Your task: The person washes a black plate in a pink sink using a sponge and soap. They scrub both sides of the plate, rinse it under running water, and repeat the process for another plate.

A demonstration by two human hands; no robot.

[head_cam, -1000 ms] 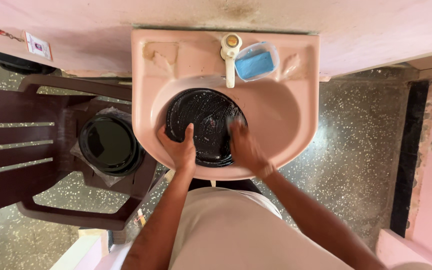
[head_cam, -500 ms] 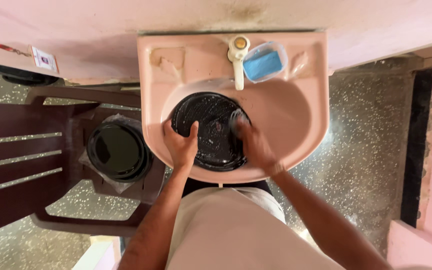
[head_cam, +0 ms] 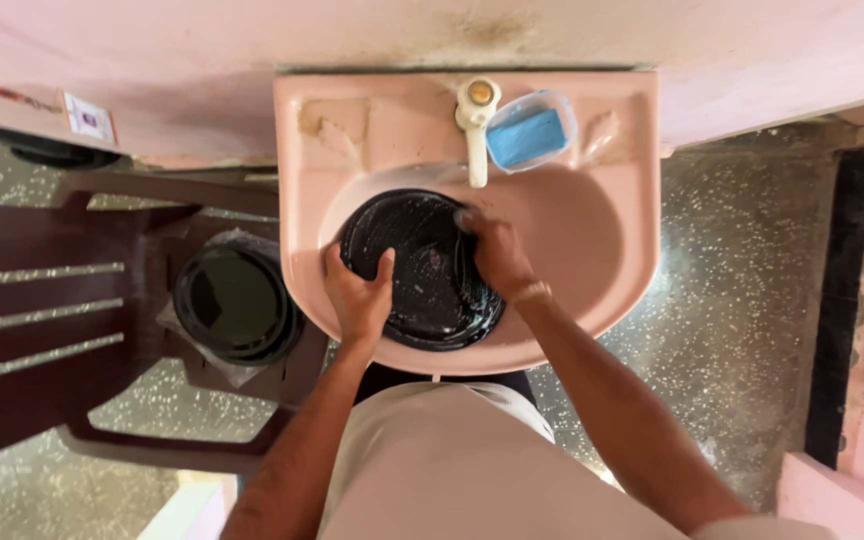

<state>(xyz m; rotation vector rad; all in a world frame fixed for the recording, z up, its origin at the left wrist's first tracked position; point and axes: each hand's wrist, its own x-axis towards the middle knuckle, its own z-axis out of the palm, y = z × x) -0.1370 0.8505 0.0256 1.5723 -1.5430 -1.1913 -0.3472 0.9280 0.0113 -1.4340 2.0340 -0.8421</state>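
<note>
A round black plate [head_cam: 420, 265], wet and soapy, lies in the basin of a pink wall sink [head_cam: 592, 250]. My left hand [head_cam: 357, 293] grips the plate's near left rim, thumb on top. My right hand [head_cam: 494, 252] is closed and pressed on the plate's right side; whatever it holds is hidden under the fingers. A white tap [head_cam: 476, 125] stands at the back of the sink above the plate.
A clear tub with a blue soap bar [head_cam: 530, 133] sits on the sink's back ledge. A dark brown plastic chair [head_cam: 72, 330] stands to the left, with a stack of black plates [head_cam: 234, 303] on its seat. Speckled floor lies all around.
My right hand has slid from the plate's near right part up toward its far right side. The left hand keeps its grip on the rim. The view has shifted a little.
</note>
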